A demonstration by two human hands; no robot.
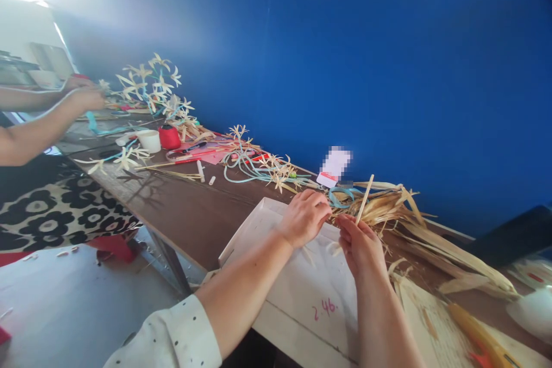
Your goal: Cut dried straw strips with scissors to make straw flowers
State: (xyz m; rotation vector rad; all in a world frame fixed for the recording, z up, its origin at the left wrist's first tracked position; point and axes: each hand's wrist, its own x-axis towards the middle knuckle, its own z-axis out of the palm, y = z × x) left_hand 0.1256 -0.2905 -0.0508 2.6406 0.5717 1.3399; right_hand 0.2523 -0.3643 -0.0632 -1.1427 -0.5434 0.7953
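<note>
My right hand (361, 244) is closed on a thin, pale straw-coloured strip (366, 195), which sticks up past the fingers. Close beside it on the left, my left hand (305, 218) has its fingers pinched together; whatever lies between them is too small to make out. Both hands hover over a shallow white box lid (297, 293) marked "2.46" in pink, with small pale bits inside. Just beyond my fingers lie a loop of blue ribbon (340, 198) and a heap of dry husk leaves (388, 207).
Pale husk-like flowers (278, 172) on light-blue stems, a red thread spool (169, 137) and a white cup (149, 141) line the brown table (207, 207). A co-worker's hands (84, 95) work at far left. A yellow tool (480, 333) lies at lower right. A blue panel (388, 80) stands behind.
</note>
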